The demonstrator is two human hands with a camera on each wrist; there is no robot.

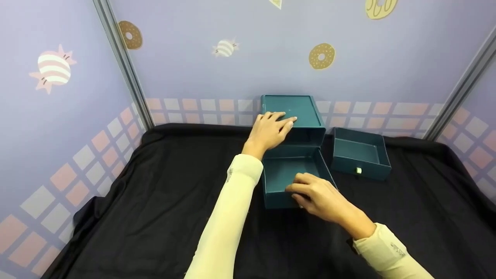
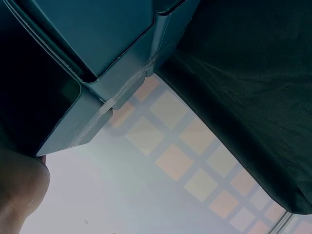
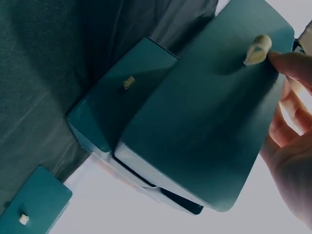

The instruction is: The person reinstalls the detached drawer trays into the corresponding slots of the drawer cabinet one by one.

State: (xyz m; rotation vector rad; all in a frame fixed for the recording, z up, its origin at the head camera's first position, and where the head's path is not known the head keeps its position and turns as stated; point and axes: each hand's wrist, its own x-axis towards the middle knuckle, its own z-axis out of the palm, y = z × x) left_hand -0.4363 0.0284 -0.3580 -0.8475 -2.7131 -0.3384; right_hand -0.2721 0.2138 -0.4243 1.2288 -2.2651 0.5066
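A teal drawer cabinet (image 1: pixel 292 104) stands against the back wall, with a dark opening below its top. My left hand (image 1: pixel 269 130) rests on that top with its fingers stretched out; only part of it shows in the left wrist view. Below the opening, a teal drawer (image 1: pixel 285 168) is pulled out toward me, with nothing visible inside. My right hand (image 1: pixel 319 195) grips this drawer's front edge. In the right wrist view the thumb lies on the front beside a pale pull tab (image 3: pixel 258 50), the other fingers behind the edge. A lower drawer (image 3: pixel 124 92) sits pushed in beneath.
A separate teal drawer (image 1: pixel 358 151) with a pale tab lies to the right of the cabinet. Wrinkled black cloth (image 1: pixel 162 201) covers the table. Patterned wall panels (image 1: pixel 217 69) joined by metal posts (image 1: pixel 124 66) enclose the back and sides.
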